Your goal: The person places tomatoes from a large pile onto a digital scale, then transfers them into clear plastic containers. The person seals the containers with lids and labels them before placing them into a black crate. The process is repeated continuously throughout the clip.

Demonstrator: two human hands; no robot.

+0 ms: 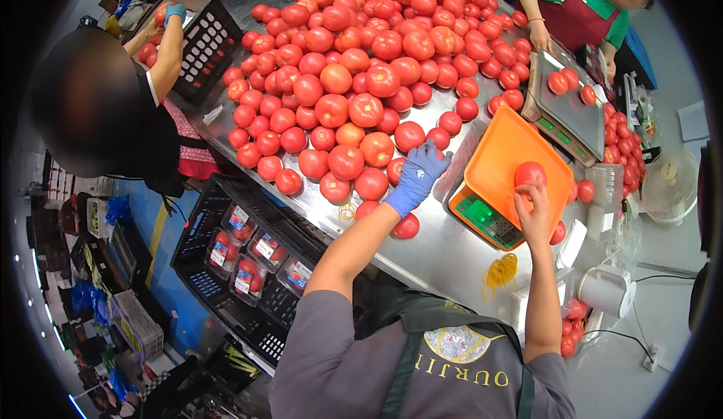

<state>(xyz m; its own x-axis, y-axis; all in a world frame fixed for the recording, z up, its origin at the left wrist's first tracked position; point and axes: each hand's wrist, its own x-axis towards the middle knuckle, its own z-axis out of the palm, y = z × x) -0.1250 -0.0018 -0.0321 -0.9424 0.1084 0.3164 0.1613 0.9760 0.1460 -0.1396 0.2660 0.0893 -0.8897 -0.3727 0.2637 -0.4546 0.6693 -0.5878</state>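
My left hand [420, 178], in a blue-purple glove, reaches to the near edge of a large heap of red tomatoes [331, 110]. Its fingers are apart, close against a tomato [438, 139], and nothing shows in its grasp. Bare, my right hand [534, 212] is over an orange tray [489, 148] on a weighing scale [486, 219] with a lit green display. The fingers curl against the near side of one tomato [530, 172] in that tray; the thumb's contact is unclear. Yellow rubber bands [500, 270] lie on the metal table [392, 257] near my right forearm.
A black crate [199, 257] at lower left holds several clear packs of tomatoes [248, 277]. Another scale [568, 102] carries tomatoes before a person in green [561, 1]. At left, a person in black [94, 102] handles a crate [207, 50]. A white jug [605, 291] stands at right.
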